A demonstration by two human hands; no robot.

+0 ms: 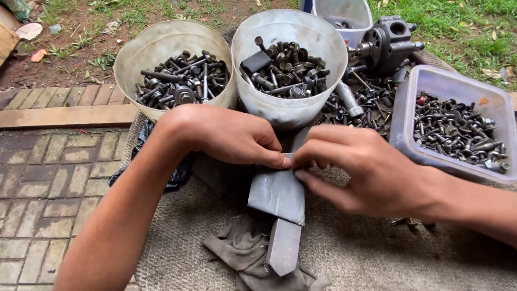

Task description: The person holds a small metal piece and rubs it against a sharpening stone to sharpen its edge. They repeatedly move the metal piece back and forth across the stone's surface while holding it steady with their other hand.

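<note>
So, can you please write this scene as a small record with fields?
left hand: fingertips on the top edge of the grey metal piece
right hand: pinching the same edge
below: grey rag on burlap mat
behind: two round tubs of bolts
right: clear box of bolts
far: metal pump body
ground: brick paving
</note>
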